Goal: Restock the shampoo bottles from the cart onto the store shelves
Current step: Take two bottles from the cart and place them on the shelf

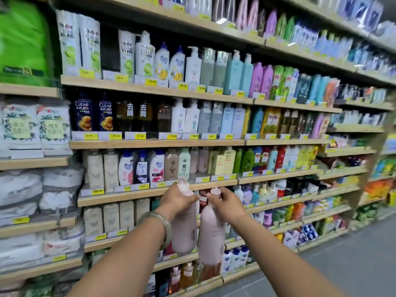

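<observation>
step: shelving, hands just below shelf (139,195)
left grip (177,200): holds first pink bottle (184,234)
right grip (227,205): holds second pink bottle (211,239)
next: probably lift both onto shelf

left bottle (185,232) just left of right bottle (211,239) | both before shelf rows (158,143)

A pink bottle (184,228) in left hand (177,199), another (211,234) in right hand (227,203).

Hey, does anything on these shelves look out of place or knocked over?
Nothing is toppled or spilled. One dark empty slot breaks the row of tall white-and-green shampoo bottles on the upper wooden shelf.
</observation>
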### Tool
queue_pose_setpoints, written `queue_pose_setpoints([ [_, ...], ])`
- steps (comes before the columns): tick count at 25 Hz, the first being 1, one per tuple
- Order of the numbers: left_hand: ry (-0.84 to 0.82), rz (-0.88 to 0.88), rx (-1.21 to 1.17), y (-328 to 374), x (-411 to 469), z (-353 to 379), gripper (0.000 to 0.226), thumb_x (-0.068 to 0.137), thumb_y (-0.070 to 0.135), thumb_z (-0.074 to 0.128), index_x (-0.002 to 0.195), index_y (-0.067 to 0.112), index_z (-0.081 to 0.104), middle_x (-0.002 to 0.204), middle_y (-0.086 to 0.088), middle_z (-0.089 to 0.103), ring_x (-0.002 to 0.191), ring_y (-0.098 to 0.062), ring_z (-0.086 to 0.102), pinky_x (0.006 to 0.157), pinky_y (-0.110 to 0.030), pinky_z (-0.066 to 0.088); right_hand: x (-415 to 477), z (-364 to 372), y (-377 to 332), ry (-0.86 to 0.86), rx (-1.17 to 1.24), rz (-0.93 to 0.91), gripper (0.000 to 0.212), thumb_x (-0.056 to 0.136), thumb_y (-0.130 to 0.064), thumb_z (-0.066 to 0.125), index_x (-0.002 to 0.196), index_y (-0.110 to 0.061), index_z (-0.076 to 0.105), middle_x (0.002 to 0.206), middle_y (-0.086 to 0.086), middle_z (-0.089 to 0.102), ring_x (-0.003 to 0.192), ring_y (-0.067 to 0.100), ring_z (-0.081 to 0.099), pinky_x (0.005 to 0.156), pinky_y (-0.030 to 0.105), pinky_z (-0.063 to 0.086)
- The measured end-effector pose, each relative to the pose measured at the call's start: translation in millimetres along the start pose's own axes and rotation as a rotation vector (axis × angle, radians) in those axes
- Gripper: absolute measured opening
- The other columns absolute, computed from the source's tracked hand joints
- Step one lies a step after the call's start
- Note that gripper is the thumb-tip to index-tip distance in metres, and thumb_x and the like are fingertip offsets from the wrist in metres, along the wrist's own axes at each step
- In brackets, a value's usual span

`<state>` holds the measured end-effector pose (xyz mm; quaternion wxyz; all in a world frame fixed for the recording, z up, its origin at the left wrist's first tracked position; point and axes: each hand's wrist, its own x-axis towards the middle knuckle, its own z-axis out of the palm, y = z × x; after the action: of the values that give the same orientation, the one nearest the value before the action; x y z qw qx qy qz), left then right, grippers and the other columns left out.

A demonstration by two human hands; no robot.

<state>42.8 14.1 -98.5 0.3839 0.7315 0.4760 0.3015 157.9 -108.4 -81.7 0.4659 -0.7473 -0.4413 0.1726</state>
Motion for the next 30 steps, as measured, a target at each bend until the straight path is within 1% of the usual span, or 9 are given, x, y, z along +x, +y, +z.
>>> queue_pose_setpoints([
  [3, -0.054, 0.01, -0.031, 5, 41, 24, 0.044, 0.063, 0.046, 0.083, 0.087, 0.017, 0.062, 0.087, -0.002, 0.066, 0.083, -0.021, 0.061, 0.07, -0.028, 0.045, 38, -14, 9, -0.029, -0.006, 0.014, 0.043, 0.092, -0.039, 0.055, 0.128, -0.015, 0.05, 0.115, 0.007, 0.06, 0.103, 0.026, 0.057, 0.081, 0.034, 0.047],
  [6, -0.074, 0.022, -0.07, 12, 84, 39, 0.042, 0.059, 0.042, 0.086, 0.078, 0.021, 0.056, 0.087, -0.006, 0.065, 0.086, -0.024, 0.063, 0.077, -0.031, 0.049, 76, -23, 12, -0.082, 0.05, 0.073, 0.038, 0.096, -0.034, 0.052, 0.129, -0.02, 0.041, 0.094, 0.002, 0.052, 0.077, 0.02, 0.053, 0.056, 0.031, 0.051],
  [9, -0.091, 0.05, -0.102, 19, 121, 47, 0.044, 0.058, 0.041, 0.087, 0.08, 0.02, 0.055, 0.089, -0.008, 0.065, 0.084, -0.024, 0.062, 0.077, -0.032, 0.049, 106, -28, 12, -0.06, 0.13, 0.081, 0.032, 0.098, -0.024, 0.049, 0.125, -0.012, 0.037, 0.084, 0.006, 0.052, 0.07, 0.019, 0.051, 0.063, 0.033, 0.048],
  [13, -0.079, 0.083, -0.087, 22, 156, 56, 0.047, 0.054, 0.044, 0.086, 0.082, 0.022, 0.055, 0.088, -0.005, 0.065, 0.085, -0.026, 0.063, 0.073, -0.031, 0.048, 142, -28, 21, 0.062, 0.105, 0.067, 0.033, 0.092, -0.024, 0.057, 0.118, -0.007, 0.049, 0.108, 0.013, 0.059, 0.098, 0.027, 0.055, 0.079, 0.034, 0.043],
  [17, -0.074, 0.105, -0.111, 24, 174, 61, 0.04, 0.06, 0.04, 0.086, 0.073, 0.025, 0.051, 0.082, -0.005, 0.064, 0.073, -0.018, 0.056, 0.068, -0.028, 0.043, 178, -24, 37, 0.096, 0.067, 0.093, 0.03, 0.084, -0.031, 0.068, 0.1, -0.008, 0.057, 0.104, 0.016, 0.063, 0.101, 0.033, 0.058, 0.081, 0.04, 0.046],
  [20, -0.065, 0.107, -0.085, 24, 188, 68, 0.044, 0.058, 0.044, 0.085, 0.084, 0.025, 0.054, 0.085, 0.001, 0.064, 0.082, -0.02, 0.061, 0.075, -0.032, 0.048, 202, -19, 45, 0.113, -0.04, 0.097, 0.031, 0.079, -0.042, 0.07, 0.087, -0.018, 0.051, 0.092, 0.006, 0.057, 0.09, 0.025, 0.053, 0.074, 0.035, 0.042],
  [22, -0.05, 0.112, -0.064, 25, 196, 73, 0.051, 0.057, 0.045, 0.085, 0.093, 0.023, 0.057, 0.092, 0.001, 0.066, 0.09, -0.022, 0.063, 0.081, -0.034, 0.05, 216, -18, 49, 0.065, -0.12, 0.076, 0.029, 0.082, -0.041, 0.068, 0.08, -0.016, 0.052, 0.083, 0.005, 0.055, 0.085, 0.025, 0.051, 0.07, 0.034, 0.04],
  [26, -0.052, 0.142, 0.025, 34, 216, 84, 0.055, 0.063, 0.041, 0.084, 0.105, 0.02, 0.056, 0.097, 0.004, 0.061, 0.094, -0.019, 0.059, 0.076, -0.026, 0.043, 256, -23, 63, -0.09, -0.338, -0.032, 0.02, 0.088, -0.034, 0.062, 0.09, -0.015, 0.058, 0.094, 0.013, 0.064, 0.091, 0.03, 0.058, 0.07, 0.034, 0.043],
  [30, -0.11, 0.216, 0.13, 42, 251, 106, 0.061, 0.048, 0.055, 0.073, 0.098, 0.025, 0.055, 0.096, 0.0, 0.068, 0.096, -0.025, 0.064, 0.083, -0.037, 0.052, 306, -29, 71, -0.133, -0.471, -0.118, 0.022, 0.087, -0.033, 0.064, 0.103, -0.018, 0.064, 0.103, 0.009, 0.067, 0.097, 0.03, 0.06, 0.07, 0.031, 0.04],
])
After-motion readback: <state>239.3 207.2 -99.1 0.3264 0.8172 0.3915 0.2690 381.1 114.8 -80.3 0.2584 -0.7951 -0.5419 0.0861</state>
